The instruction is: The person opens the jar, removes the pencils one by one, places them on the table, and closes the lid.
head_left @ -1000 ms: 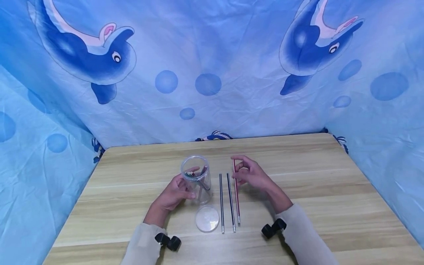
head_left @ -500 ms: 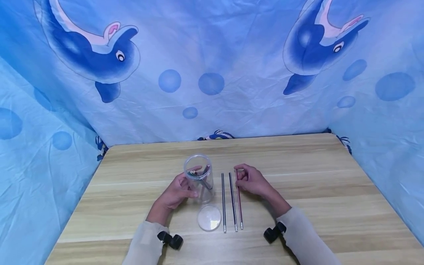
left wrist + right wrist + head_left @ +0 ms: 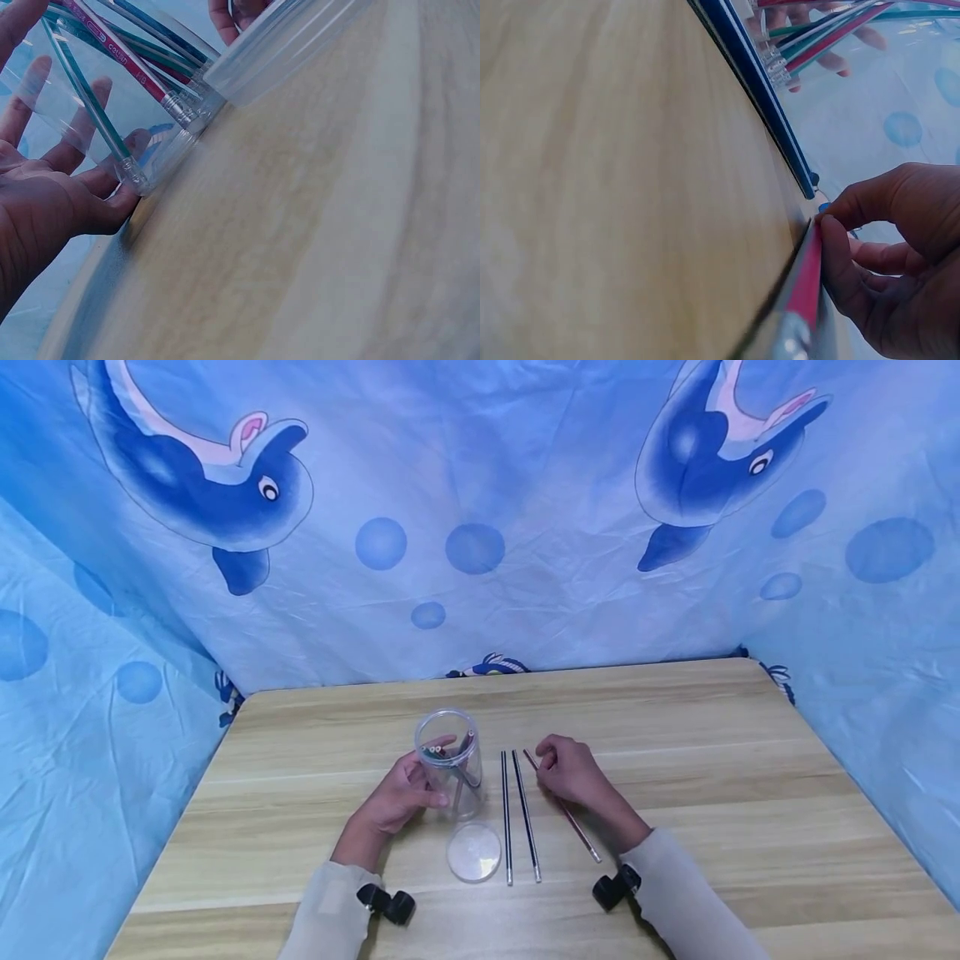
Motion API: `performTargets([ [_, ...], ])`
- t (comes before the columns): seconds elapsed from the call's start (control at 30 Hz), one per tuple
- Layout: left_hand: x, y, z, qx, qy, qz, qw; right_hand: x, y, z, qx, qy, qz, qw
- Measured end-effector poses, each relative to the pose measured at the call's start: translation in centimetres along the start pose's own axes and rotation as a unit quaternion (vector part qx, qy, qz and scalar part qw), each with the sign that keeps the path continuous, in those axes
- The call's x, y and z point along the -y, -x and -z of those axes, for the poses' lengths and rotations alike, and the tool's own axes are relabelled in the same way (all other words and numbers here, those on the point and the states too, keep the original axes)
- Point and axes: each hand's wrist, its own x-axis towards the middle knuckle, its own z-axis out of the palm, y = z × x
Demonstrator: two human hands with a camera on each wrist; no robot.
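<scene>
My left hand [image 3: 397, 795] wraps round a clear plastic jar [image 3: 468, 804] that stands open-topped on the table. Inside it lean several pencils [image 3: 124, 46], red and green ones among them, with eraser ends down. My right hand [image 3: 573, 772] pinches a red pencil [image 3: 579, 831] near its far end between thumb and forefinger, as the right wrist view shows. That pencil slants across the wood, its eraser end [image 3: 791, 337] toward the right sleeve. Two dark pencils, one [image 3: 506, 827] beside the jar and another [image 3: 527, 818] further right, lie roughly side by side between the hands.
A round clear lid [image 3: 474, 853] lies in front of the jar, left of the dark pencils. The wooden table [image 3: 300, 827] ends at a blue dolphin-print cloth [image 3: 420, 485] behind and at both sides. Each sleeve carries a black wrist camera [image 3: 386, 903].
The red pencil's eraser end has swung right, so it now slants away from the dark pencils. My right hand has come slightly nearer and lower. The left hand keeps its hold on the jar.
</scene>
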Motion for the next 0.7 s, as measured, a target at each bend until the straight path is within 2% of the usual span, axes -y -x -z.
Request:
performTargets([
  [0.3, 0.39, -0.19, 0.19, 0.008, -0.002, -0.012, 0.9999, 0.38, 0.37, 0.39, 0.008, -0.024, -0.010, 0.9996],
  [0.53, 0.48, -0.33, 0.24, 0.010, -0.001, -0.015, 0.9998, 0.32, 0.45, 0.34, 0.002, 0.000, 0.012, 0.9999],
  [0.7, 0.53, -0.10, 0.21, 0.007, -0.003, -0.008, 0.9999, 0.43, 0.67, -0.03, 0.003, 0.013, 0.012, 0.9998],
])
